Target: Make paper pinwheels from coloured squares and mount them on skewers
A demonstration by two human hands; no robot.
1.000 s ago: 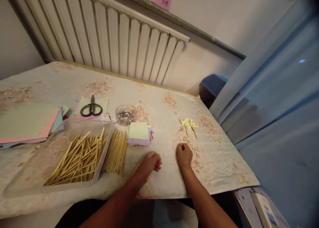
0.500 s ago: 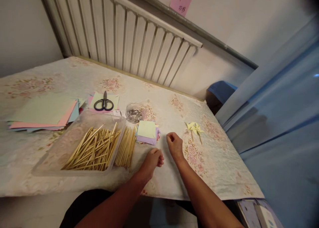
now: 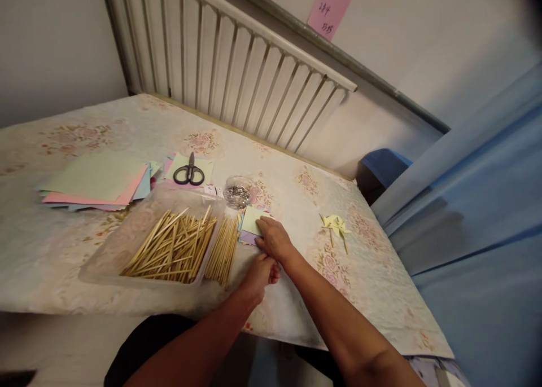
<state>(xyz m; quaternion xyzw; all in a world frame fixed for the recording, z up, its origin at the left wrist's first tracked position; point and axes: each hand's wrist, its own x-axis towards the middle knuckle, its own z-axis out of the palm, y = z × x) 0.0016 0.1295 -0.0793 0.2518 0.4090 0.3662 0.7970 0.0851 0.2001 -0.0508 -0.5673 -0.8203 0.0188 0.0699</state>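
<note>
Head view, right hand [image 3: 274, 239]: flat on the small paper stack [image 3: 249, 220], fingers together on its top sheet.
Left hand [image 3: 259, 274]: loosely curled on the tablecloth [image 3: 63, 251], just nearer the person than the stack, holding nothing.
Stack: just right of the loose sticks [image 3: 222, 251] beside the stick tray [image 3: 169, 246]; pin dish [image 3: 237, 192] just behind it.

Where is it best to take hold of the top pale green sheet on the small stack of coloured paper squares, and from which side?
Probably its near right corner, approached from above. The pale green paper square lies flat on top of the small stack, where the right hand already rests. The loose wooden sticks crowd the stack's left side, so sliding that corner sideways and then pinching it looks easiest.
</note>
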